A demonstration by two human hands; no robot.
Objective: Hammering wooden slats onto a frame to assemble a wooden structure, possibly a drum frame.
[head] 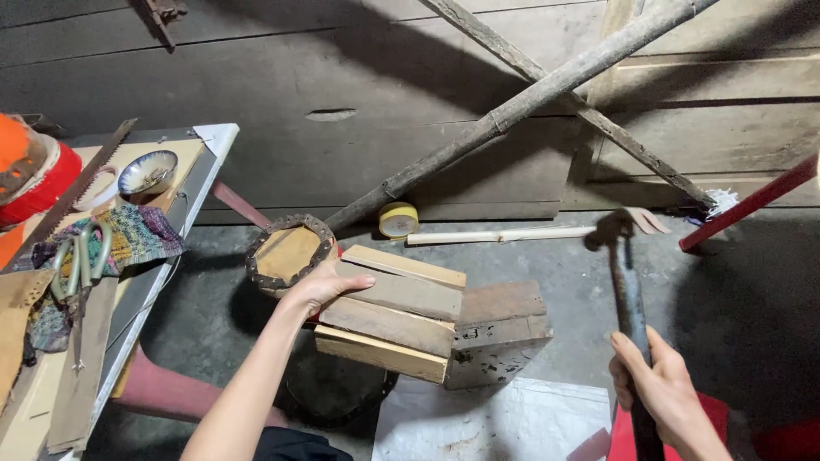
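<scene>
The biggest thing in hand is the wooden crate piece, a panel of four pale and grey slats nailed side by side, lying tilted over a dark block of wood that props its right end. The left hand lies flat on the slats' left edge, fingers spread and thumb across the top slat, so this grip is open and pressing rather than closed round anything. The right hand is wrapped shut on the dark handle of a claw hammer, low on the shaft, with the head raised above the floor to the right of the block.

To do the hammering well, my judgement is that the left hand should stay on the far left edge, well clear of where the head will land, and bear down firmly so the slats do not bounce on the block. Holding the shaft near its end gives swing, but the first blow is best kept short and square.

Left of the panel, touching it, sits a round frame with a dark rim. A yellow roll of tape lies near the wall. The floor is grey concrete, with a pale sheet under the block. Behind runs a dark plank wall with two poles crossed against it. At the left stands a desk carrying a saw, a small bowl, green-handled shears and patterned cloth.
</scene>
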